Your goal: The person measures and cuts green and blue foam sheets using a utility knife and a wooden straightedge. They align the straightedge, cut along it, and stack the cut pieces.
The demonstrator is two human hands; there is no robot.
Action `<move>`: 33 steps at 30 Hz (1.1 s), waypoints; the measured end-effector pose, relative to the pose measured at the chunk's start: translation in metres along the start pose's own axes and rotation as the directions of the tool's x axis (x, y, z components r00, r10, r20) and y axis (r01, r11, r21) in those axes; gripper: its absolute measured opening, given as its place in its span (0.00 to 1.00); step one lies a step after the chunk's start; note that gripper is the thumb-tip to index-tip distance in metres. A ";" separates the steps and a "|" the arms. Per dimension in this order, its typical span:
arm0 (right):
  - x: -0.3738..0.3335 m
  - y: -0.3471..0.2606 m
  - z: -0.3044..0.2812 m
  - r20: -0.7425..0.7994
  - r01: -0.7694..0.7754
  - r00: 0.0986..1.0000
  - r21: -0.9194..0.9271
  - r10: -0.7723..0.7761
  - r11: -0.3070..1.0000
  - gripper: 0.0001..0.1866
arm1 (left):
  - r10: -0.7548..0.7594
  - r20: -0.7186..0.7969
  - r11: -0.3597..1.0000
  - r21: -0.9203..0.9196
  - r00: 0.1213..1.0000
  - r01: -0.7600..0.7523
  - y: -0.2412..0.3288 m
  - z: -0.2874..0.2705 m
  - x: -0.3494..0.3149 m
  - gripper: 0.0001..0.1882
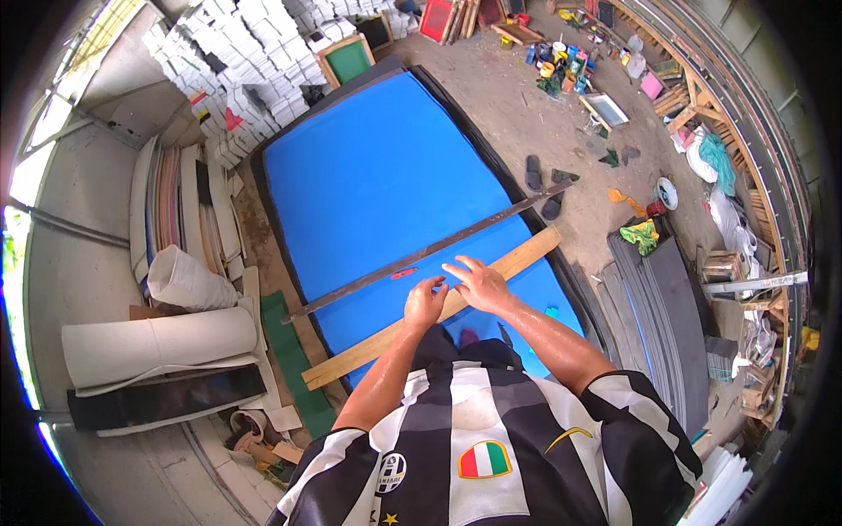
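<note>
Bar (430, 250) lies on the sheet (368, 167) just past R hand (482, 287), the nearer one, fingers spread. L hand (424, 303) looks curled, can't tell if it's pinching anything tbh. Bar's long axis goes near L to far R, approx parallel w/ plank (524, 254).

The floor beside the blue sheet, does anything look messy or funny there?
Yes, a bit. A yellow tub sits in an untidy jumble of pots on the floor, and a black slipper lies near the blue sheet with no foot in it. I can't tell if anything spilled.
</note>
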State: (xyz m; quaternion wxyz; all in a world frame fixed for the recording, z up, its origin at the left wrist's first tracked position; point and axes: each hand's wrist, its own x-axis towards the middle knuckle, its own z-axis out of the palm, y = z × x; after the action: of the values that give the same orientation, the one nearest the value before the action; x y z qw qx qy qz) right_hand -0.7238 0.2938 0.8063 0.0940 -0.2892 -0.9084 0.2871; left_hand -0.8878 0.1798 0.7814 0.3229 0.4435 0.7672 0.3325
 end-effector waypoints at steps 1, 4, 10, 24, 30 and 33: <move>0.002 0.006 -0.003 -0.004 -0.018 1.000 0.007 0.018 1.000 0.31 | 0.020 0.002 1.000 -0.022 1.000 -0.020 0.002 0.004 0.008 0.19; 0.024 0.024 -0.015 0.001 -0.058 0.998 0.032 0.058 0.998 0.30 | 0.043 0.014 0.999 -0.007 0.999 -0.043 0.007 0.008 0.046 0.19; 0.108 0.087 -0.058 -0.075 -0.044 0.996 0.048 0.048 0.998 0.29 | 0.098 0.031 0.991 -0.098 0.995 -0.095 0.041 0.012 0.163 0.18; 0.321 0.193 -0.152 0.020 -0.110 0.994 0.035 0.109 0.993 0.29 | 0.154 0.247 0.984 0.053 0.957 -0.172 0.079 -0.047 0.411 0.20; 0.400 0.237 -0.180 0.046 -0.104 0.994 0.053 0.101 0.993 0.30 | 0.046 0.158 0.998 -0.046 0.986 -0.039 0.095 -0.048 0.502 0.19; 0.447 0.257 -0.198 0.098 -0.116 0.990 0.111 0.105 0.987 0.30 | -0.009 0.117 0.991 -0.130 0.993 0.025 0.103 -0.048 0.545 0.19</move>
State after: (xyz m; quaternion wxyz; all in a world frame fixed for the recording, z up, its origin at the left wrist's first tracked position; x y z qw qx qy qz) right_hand -0.9007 0.8171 0.8218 0.0528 -0.3197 -0.8760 0.3571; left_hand -1.0948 0.6965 0.7811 0.3982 0.4334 0.7273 0.3530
